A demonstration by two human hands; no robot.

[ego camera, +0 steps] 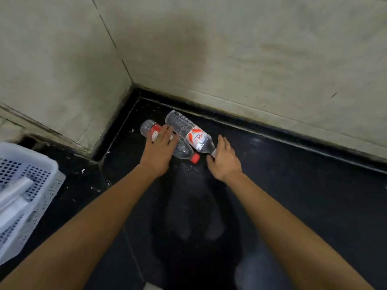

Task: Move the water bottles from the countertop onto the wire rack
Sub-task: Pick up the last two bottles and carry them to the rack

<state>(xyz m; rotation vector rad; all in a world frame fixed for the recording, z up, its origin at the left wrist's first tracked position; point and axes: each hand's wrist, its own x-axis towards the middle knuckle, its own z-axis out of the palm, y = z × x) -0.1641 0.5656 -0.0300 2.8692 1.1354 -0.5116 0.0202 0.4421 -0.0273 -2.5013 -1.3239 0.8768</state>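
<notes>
At far left a white perforated basket (31, 185) sits on the black desk (293, 195). Toward the corner, the left hand (159, 151) lies flat, fingers (167, 132) spread open across the nearer water bottle (182, 150), a clear one lying on its side, red cap toward the person. Beside it the second bottle (190, 132), long axis likewise slanting corner-to-front, has its neck touching the open right hand (224, 160); no wire rack is visible.

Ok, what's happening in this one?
A person reaches with both bare hands for two water bottles lying on a black countertop in a tiled corner. The left hand rests flat over the nearer bottle; the right hand is open at the cap end of the farther bottle. Neither is lifted yet. No wire rack shows.
</notes>
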